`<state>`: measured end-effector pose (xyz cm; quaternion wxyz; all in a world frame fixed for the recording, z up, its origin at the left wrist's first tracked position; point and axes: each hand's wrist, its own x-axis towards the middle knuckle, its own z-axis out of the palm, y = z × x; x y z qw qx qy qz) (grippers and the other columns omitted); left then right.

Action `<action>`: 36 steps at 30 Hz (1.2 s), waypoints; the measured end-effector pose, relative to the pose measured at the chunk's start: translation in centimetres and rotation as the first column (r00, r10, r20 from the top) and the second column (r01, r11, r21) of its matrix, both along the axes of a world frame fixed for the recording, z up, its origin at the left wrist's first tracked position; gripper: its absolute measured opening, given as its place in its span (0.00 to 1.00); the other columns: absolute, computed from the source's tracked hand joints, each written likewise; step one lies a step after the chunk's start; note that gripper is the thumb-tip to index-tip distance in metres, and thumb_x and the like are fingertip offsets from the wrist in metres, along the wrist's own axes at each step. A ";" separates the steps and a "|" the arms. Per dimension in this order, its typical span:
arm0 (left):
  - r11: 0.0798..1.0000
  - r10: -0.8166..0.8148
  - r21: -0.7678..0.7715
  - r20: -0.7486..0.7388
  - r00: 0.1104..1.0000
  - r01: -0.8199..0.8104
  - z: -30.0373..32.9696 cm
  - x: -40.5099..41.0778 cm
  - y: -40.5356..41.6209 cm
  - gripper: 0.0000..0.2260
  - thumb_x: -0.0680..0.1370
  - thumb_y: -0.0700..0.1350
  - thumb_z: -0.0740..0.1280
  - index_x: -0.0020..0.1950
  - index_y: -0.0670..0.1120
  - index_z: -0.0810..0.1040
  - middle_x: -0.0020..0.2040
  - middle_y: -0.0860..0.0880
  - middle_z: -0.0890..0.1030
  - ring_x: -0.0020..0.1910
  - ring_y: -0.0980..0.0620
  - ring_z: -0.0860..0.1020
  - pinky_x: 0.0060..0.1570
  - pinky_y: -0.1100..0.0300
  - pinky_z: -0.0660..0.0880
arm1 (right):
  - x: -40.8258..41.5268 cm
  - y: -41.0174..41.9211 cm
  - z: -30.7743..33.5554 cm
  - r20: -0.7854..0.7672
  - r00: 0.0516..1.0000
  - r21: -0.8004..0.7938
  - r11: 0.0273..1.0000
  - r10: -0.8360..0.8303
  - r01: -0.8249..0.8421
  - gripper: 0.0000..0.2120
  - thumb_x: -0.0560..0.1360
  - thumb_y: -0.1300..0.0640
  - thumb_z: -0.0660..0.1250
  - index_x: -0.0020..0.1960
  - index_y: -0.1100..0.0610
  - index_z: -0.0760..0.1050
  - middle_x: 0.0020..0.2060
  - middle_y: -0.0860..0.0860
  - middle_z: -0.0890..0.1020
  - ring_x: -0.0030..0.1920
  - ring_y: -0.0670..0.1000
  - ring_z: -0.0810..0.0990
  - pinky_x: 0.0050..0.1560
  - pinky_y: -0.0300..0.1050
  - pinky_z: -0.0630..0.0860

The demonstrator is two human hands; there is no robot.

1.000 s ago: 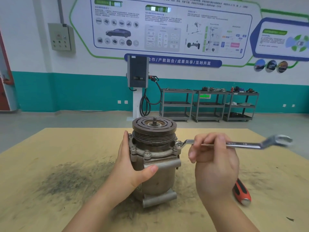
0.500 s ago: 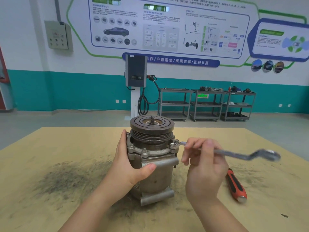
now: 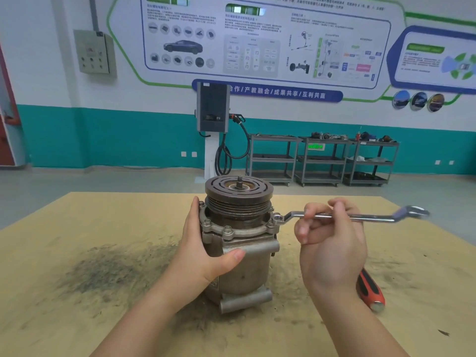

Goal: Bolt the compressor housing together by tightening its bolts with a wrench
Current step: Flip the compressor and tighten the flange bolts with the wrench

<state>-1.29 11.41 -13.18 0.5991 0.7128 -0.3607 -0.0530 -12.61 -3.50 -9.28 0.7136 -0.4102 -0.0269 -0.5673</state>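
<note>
The compressor housing [image 3: 239, 253] stands upright at the frame's centre on the tan table [image 3: 77, 318], pulley end up. The left hand [image 3: 203, 251] grips its left side, thumb across the front. The right hand [image 3: 332, 240] is curled around the wrench [image 3: 360, 217], which lies nearly level, running left-right, ring end on a right-side flange bolt [image 3: 277, 219], open end pointing right.

The compressor [image 3: 239, 243] is steadied by the left hand [image 3: 203, 251]; the wrench [image 3: 334, 216], held by the right hand [image 3: 332, 243], is seated on its right flange bolt [image 3: 277, 218].
</note>
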 end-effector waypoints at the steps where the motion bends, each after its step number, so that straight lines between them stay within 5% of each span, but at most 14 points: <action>1: 1.000 -0.008 -0.002 0.001 1.000 0.008 0.1 0.0 0.0 0.61 0.57 0.68 0.75 0.79 0.65 0.40 0.79 0.62 0.57 0.75 0.59 0.63 0.74 0.55 0.62 | 0.1 -0.3 0.1 -0.021 0.998 0.074 0.996 0.060 -0.059 0.10 0.83 0.64 0.50 0.46 0.56 0.66 0.28 0.54 0.76 0.22 0.51 0.69 0.25 0.38 0.64; 7: 1.000 -0.014 -0.001 -0.004 1.000 0.014 0.3 -0.2 0.0 0.61 0.57 0.67 0.75 0.79 0.65 0.40 0.79 0.61 0.57 0.76 0.58 0.63 0.76 0.51 0.61 | 0.7 -1.4 0.6 -0.113 0.958 0.219 0.947 0.265 -0.236 0.11 0.80 0.70 0.53 0.54 0.55 0.66 0.29 0.54 0.79 0.21 0.49 0.69 0.22 0.38 0.65; 11: 1.000 -0.004 0.006 -0.008 1.000 0.004 0.0 0.0 -0.1 0.60 0.61 0.65 0.78 0.79 0.65 0.39 0.79 0.62 0.56 0.75 0.59 0.62 0.70 0.59 0.61 | 0.6 -1.7 1.0 -0.143 0.971 0.160 0.972 0.194 -0.170 0.18 0.79 0.70 0.58 0.58 0.47 0.65 0.29 0.50 0.80 0.21 0.49 0.72 0.22 0.38 0.69; 14: 1.000 0.010 0.017 -0.004 1.000 -0.010 -0.1 0.2 -0.1 0.60 0.59 0.67 0.76 0.78 0.66 0.38 0.79 0.62 0.56 0.74 0.59 0.62 0.67 0.62 0.60 | 0.4 -1.4 0.7 -0.081 0.989 0.128 0.986 0.122 -0.111 0.05 0.84 0.61 0.54 0.54 0.52 0.65 0.28 0.52 0.78 0.21 0.51 0.73 0.22 0.38 0.69; 18: 0.999 0.029 0.032 0.013 1.000 -0.029 -0.1 0.2 -0.2 0.59 0.55 0.70 0.72 0.75 0.70 0.37 0.77 0.65 0.55 0.70 0.63 0.62 0.64 0.66 0.60 | 0.8 0.0 -0.8 0.059 0.980 -0.002 0.982 -0.189 0.189 0.08 0.84 0.55 0.50 0.48 0.54 0.64 0.30 0.55 0.79 0.22 0.55 0.76 0.25 0.40 0.71; 21: 0.999 0.026 0.025 0.010 1.000 -0.027 -0.2 0.3 -0.2 0.56 0.54 0.71 0.73 0.71 0.74 0.37 0.76 0.66 0.56 0.66 0.68 0.66 0.54 0.76 0.63 | 1.0 1.4 -1.8 0.227 0.910 -0.316 0.857 -0.348 0.407 0.08 0.84 0.52 0.52 0.50 0.46 0.69 0.36 0.56 0.78 0.27 0.54 0.79 0.28 0.43 0.74; 24: 1.000 0.012 0.004 0.017 1.000 -0.012 -0.6 0.6 -0.2 0.60 0.53 0.75 0.75 0.75 0.72 0.40 0.79 0.62 0.58 0.73 0.61 0.65 0.67 0.63 0.65 | 0.8 1.9 -2.8 0.266 0.871 -0.665 0.576 -0.412 0.475 0.10 0.83 0.48 0.59 0.47 0.51 0.74 0.39 0.55 0.78 0.38 0.49 0.79 0.39 0.41 0.76; 26: 1.000 0.005 -0.013 0.003 1.000 -0.005 -0.7 0.7 -0.3 0.62 0.50 0.76 0.76 0.75 0.73 0.41 0.78 0.58 0.63 0.73 0.59 0.67 0.71 0.56 0.65 | 0.9 2.3 -3.2 0.264 0.848 -0.774 0.424 -0.459 0.470 0.10 0.79 0.49 0.65 0.46 0.55 0.75 0.40 0.54 0.78 0.43 0.46 0.78 0.44 0.37 0.76; 29: 0.999 0.038 -0.011 -0.011 0.999 -0.038 -0.5 0.8 -0.5 0.61 0.48 0.77 0.75 0.71 0.76 0.40 0.77 0.56 0.65 0.72 0.59 0.69 0.70 0.58 0.65 | 0.8 2.3 -2.8 0.276 0.851 -0.817 0.357 -0.447 0.453 0.09 0.78 0.50 0.67 0.47 0.55 0.77 0.41 0.54 0.80 0.42 0.47 0.79 0.41 0.42 0.78; 31: 0.999 0.029 -0.013 -0.008 1.000 -0.029 -0.5 0.8 -0.4 0.62 0.51 0.75 0.76 0.74 0.73 0.40 0.78 0.58 0.62 0.73 0.59 0.67 0.70 0.60 0.65 | 0.5 2.0 -2.2 0.293 0.860 -0.786 0.406 -0.418 0.465 0.11 0.82 0.49 0.61 0.48 0.55 0.76 0.42 0.53 0.81 0.42 0.50 0.80 0.43 0.43 0.78; 34: 0.999 0.031 0.010 0.000 1.000 -0.031 -0.5 0.4 -0.2 0.58 0.56 0.69 0.75 0.74 0.72 0.38 0.78 0.63 0.57 0.72 0.62 0.64 0.59 0.71 0.64 | -0.3 1.6 -0.5 0.219 0.909 -0.531 0.738 -0.355 0.416 0.10 0.84 0.53 0.55 0.48 0.47 0.73 0.40 0.48 0.80 0.34 0.51 0.80 0.37 0.45 0.78; 36: 0.999 0.033 0.014 0.000 0.999 -0.033 -0.4 0.3 -0.2 0.57 0.61 0.67 0.76 0.75 0.71 0.38 0.79 0.63 0.55 0.72 0.60 0.63 0.62 0.67 0.62 | -0.4 1.0 0.2 0.082 0.959 -0.247 0.926 -0.272 0.284 0.12 0.83 0.57 0.53 0.44 0.52 0.71 0.35 0.51 0.80 0.28 0.51 0.78 0.30 0.43 0.75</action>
